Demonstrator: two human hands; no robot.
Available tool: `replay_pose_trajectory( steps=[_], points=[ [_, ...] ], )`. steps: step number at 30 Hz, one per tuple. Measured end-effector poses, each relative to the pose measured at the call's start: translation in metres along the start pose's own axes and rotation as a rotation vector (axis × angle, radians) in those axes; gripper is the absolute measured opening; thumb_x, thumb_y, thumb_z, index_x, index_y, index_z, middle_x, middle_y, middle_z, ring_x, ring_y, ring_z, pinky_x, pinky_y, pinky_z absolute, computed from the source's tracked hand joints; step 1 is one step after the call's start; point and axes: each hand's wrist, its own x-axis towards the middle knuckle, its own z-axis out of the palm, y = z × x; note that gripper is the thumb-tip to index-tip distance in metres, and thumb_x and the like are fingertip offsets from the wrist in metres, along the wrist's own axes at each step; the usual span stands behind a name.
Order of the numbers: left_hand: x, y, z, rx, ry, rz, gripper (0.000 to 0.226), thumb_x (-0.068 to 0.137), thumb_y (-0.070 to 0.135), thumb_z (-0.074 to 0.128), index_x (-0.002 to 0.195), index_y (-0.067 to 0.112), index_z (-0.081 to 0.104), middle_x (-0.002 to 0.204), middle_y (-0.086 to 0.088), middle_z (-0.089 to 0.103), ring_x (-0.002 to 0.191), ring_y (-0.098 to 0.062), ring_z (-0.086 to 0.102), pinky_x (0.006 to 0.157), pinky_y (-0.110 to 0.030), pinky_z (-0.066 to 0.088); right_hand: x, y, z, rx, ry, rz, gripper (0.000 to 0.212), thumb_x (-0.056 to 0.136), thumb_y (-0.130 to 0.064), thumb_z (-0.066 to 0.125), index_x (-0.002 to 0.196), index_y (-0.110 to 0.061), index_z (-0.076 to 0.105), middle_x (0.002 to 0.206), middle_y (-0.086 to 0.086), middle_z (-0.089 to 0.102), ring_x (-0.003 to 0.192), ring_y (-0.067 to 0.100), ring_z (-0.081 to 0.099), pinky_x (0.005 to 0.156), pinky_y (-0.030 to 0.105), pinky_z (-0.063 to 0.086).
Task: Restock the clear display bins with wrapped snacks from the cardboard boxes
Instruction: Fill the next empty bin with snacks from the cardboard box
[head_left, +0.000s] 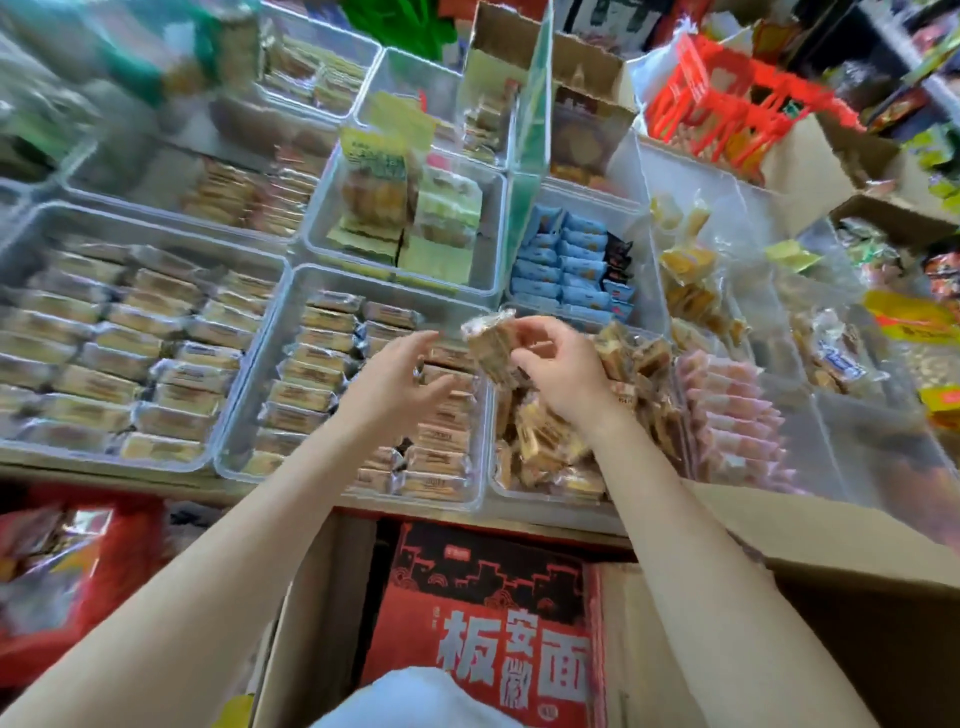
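Your right hand (558, 371) has its grip pinched around a clear-wrapped snack (491, 345), held above the clear bins (353, 291) near the shelf's front edge. Your left hand (402, 379) is released, fingers spread, just beside it. A cardboard box (810, 540) sits below.

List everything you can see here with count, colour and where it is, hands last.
Clear bins: several, transparent, filling the shelf.
Tan wrapped snacks: many, in rows, left and middle bins.
Blue packets: many, bin right of centre.
Pink packets: many, bin at right.
Yellow-green packs: a few, upper middle bin.
Cardboard box: one, brown, open, below the shelf.
Red package: one, red and black, inside that box.
Red basket: one, upper right.
Held snack: one, tan, above the front bins.
Left hand: open, beside the snack.
Right hand: grip on the snack.
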Motion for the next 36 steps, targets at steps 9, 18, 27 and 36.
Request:
replay_pose_trajectory(
  steps=[9,18,27,36],
  points=[
    [0.033,-0.059,0.028,0.123,-0.007,-0.067,0.061,0.095,0.032,0.063,0.150,0.014,0.044,0.150,-0.005,0.049,0.137,-0.022,0.043,0.112,-0.037,0.034,0.084,0.013,0.034,1.036,-0.215,0.599,0.028,0.099,-0.014,0.044,0.115,0.000,0.063,0.090,0.010,0.068,0.073,0.019,0.062,0.062,0.026,0.048],
    [0.058,-0.033,0.005,-0.528,-0.033,-0.107,0.077,0.077,0.049,0.074,0.147,0.037,0.044,0.144,0.011,0.052,0.128,-0.007,0.051,0.104,-0.037,0.047,0.090,0.029,0.045,1.116,-0.613,0.606,0.040,0.097,-0.030,0.036,0.121,-0.006,0.056,0.092,0.017,0.065,0.062,0.019,0.058,0.050,0.023,0.045],
    [0.058,-0.029,-0.001,-0.708,-0.110,-0.124,0.024,0.091,0.015,0.073,0.115,0.019,0.070,0.105,0.004,0.076,0.098,-0.008,0.071,0.083,-0.022,0.056,0.087,0.032,0.032,0.615,-0.584,0.511,0.043,0.107,-0.034,0.035,0.125,-0.003,0.058,0.116,0.022,0.068,0.099,0.031,0.070,0.082,0.039,0.059],
    [0.057,-0.047,0.020,-0.438,0.048,-0.132,0.047,0.092,0.019,0.072,0.136,0.014,0.060,0.113,0.004,0.068,0.100,-0.004,0.065,0.093,-0.033,0.057,0.092,0.012,0.038,-0.095,-0.540,0.080,0.019,0.094,-0.024,0.066,0.113,-0.024,0.070,0.102,-0.006,0.071,0.096,0.008,0.066,0.086,0.028,0.054]
  ],
)
